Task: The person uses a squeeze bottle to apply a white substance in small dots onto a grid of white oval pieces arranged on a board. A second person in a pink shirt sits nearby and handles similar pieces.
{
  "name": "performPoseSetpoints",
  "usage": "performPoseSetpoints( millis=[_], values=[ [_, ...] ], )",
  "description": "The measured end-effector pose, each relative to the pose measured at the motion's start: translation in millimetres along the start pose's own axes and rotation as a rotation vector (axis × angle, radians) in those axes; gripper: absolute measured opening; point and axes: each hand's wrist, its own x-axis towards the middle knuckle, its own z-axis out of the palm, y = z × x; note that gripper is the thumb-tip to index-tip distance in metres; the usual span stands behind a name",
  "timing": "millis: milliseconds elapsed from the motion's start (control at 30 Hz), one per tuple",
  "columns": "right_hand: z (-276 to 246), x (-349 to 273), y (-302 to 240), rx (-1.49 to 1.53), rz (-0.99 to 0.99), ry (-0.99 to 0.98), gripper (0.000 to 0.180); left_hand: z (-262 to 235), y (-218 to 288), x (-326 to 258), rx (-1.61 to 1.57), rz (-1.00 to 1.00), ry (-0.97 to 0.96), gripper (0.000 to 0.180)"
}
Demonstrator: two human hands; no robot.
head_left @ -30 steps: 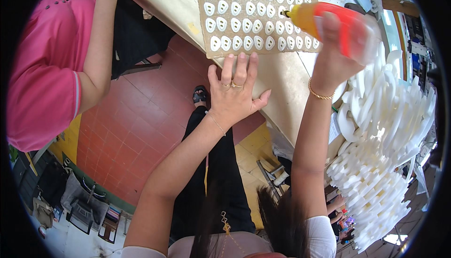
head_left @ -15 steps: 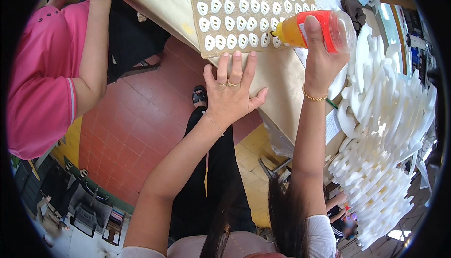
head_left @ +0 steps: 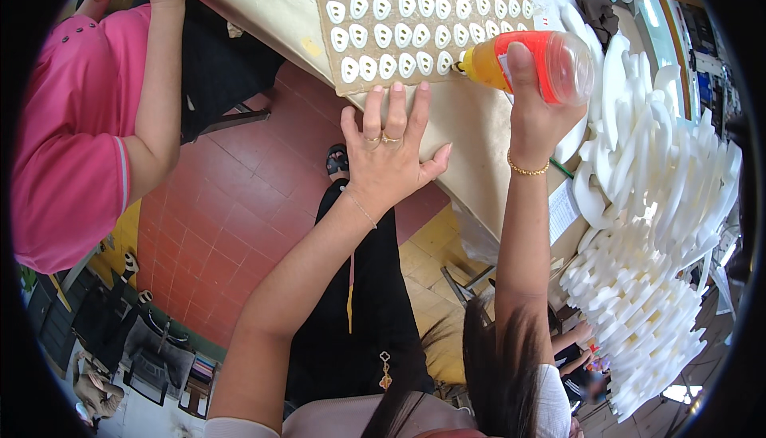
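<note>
A brown board bears rows of small white rounded pieces, each with dark or yellowish holes. My left hand has its fingers spread, the fingertips resting at the board's near edge. In my right hand is a squeeze bottle, tipped nearly level. It has a yellow nozzle end, a red label and a clear base. Its dark tip points left, at the right end of the nearest row of pieces. My fingers wrap round the bottle, the thumb lying on top.
The board lies on a table with a pale brown cover. To the right is a large heap of curved white foam-like pieces. A co-worker in a pink shirt sits at the left. Red tiles cover the floor.
The bottle and my right hand have moved slightly left and down, toward me. My left hand and the board appear shifted slightly left in the picture.
</note>
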Motion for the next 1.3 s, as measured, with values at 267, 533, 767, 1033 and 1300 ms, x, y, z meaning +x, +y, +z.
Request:
performPoseSetpoints(
  millis=[267,533,767,1033,1300],
  values=[
    [0,-19,0,-0.121,-0.16,0.003,0.041,0,0,0,-0.012,-0.016,0.007,0.079],
    [7,-19,2,-0.154,-0.28,-0.018,0.043,1,4,1,-0.02,-0.022,0.004,0.079],
    [20,-3,-6,-0.235,-0.418,-0.041,0.043,0,0,-2,-0.007,-0.033,-0.009,0.079],
    [24,7,-8,0.068,-0.07,-0.038,0.039,-1,1,-1,-0.024,-0.023,-0.004,0.078],
    [29,9,-4,0.026,-0.033,-0.065,0.039,0,3,0,-0.028,-0.017,-0.003,0.078]
  ],
)
